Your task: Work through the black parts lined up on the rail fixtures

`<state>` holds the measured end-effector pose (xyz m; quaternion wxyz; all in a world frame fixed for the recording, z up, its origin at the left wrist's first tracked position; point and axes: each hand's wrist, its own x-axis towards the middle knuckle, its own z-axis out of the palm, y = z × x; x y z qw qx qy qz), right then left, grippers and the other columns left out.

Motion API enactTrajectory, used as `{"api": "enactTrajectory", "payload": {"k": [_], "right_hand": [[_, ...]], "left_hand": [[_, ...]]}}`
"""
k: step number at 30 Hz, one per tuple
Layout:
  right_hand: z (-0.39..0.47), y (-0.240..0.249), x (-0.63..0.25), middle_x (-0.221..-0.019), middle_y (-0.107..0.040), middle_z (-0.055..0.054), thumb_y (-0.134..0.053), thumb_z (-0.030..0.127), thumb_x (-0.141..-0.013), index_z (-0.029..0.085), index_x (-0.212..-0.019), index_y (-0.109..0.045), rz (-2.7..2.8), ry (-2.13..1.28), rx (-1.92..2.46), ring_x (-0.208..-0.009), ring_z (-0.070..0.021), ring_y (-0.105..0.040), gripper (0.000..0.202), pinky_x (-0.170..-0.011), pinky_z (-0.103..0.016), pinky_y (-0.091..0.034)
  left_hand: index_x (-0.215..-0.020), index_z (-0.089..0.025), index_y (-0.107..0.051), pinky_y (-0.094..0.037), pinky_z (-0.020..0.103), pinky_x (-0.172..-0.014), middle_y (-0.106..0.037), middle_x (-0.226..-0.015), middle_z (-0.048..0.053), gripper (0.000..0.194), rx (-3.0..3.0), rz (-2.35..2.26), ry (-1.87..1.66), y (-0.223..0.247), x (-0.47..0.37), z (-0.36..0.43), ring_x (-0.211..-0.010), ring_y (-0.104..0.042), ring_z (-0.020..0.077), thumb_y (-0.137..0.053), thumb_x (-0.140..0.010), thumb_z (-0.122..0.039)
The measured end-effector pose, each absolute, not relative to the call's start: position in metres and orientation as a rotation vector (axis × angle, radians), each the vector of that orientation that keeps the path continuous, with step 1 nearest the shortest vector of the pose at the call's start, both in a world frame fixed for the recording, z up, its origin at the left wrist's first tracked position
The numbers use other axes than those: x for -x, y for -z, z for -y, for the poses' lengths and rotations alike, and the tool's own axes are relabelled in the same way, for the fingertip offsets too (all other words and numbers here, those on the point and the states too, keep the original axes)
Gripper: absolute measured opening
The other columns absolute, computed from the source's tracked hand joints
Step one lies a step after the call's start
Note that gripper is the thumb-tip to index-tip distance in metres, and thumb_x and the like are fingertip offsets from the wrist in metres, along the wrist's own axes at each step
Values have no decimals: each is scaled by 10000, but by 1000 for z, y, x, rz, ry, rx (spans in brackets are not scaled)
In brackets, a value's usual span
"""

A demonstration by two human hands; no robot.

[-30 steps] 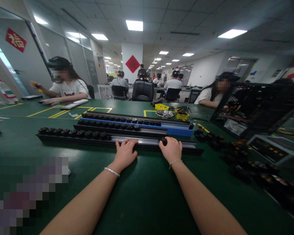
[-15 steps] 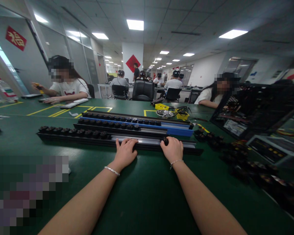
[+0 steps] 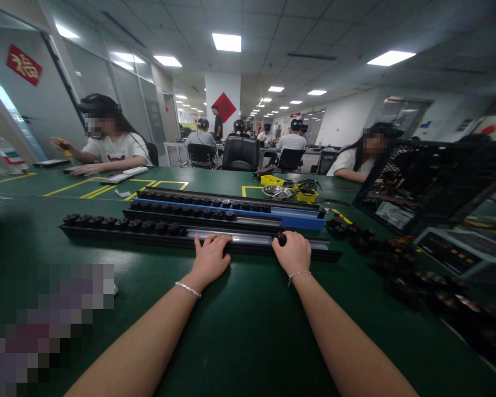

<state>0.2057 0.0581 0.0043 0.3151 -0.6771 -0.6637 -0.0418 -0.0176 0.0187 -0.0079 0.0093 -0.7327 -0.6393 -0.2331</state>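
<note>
A long black rail (image 3: 119, 236) lies across the green table (image 3: 240, 331), with a row of black round parts (image 3: 134, 225) in its left half. My left hand (image 3: 210, 256) rests with spread fingers on the rail's bare silvery channel. Further right, my right hand (image 3: 293, 251) has its fingers closed round a small black part (image 3: 281, 238) at the channel. Behind lie a second black rail with black parts (image 3: 198, 212) and a blue rail (image 3: 301, 221).
Loose black parts (image 3: 413, 275) and a grey metal box (image 3: 458, 251) lie at the right, near an open black case (image 3: 397, 187). Yellow trays (image 3: 273, 181) and a metal dish (image 3: 276, 192) stand behind the rails. People sit across the table at left and right.
My right hand has shifted very slightly to the right with the black part. My left hand stays on the rail. In the background, a standing person has moved left.
</note>
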Motion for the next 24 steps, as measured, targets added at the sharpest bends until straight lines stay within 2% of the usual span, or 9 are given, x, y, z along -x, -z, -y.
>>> {"api": "enactTrajectory", "payload": {"k": [5, 12, 24], "right_hand": [[-62, -1, -204, -1011, -638, -98, -476, 467, -770, 181, -939, -618, 1697, 114, 1805, -1057, -262, -482, 362, -969, -453, -242], [-64, 0, -207, -983, -642, -96, -472, 389, -760, 189, -926, -613, 1645, 117, 1831, -1035, -258, -493, 296, -970, -462, -239], [-63, -1, -211, -1014, -636, -98, -469, 384, -757, 182, -1020, -584, 1615, 118, 1865, -1056, -259, -493, 351, -985, -450, -230]], "left_hand": [[-1153, -303, -508, 5, 646, -1048, -585, -1226, 14, 430, 2292, 1969, 756, 8, 18, -19, -1206, -407, 254, -460, -736, -211], [-1152, -302, -511, 6, 634, -1058, -579, -1236, 16, 434, 2286, 1997, 723, 7, 17, -18, -1217, -400, 256, -461, -732, -205], [-1147, -314, -500, 8, 650, -1047, -580, -1231, 7, 426, 2300, 1962, 759, 9, 19, -19, -1217, -402, 255, -454, -736, -212]]}}
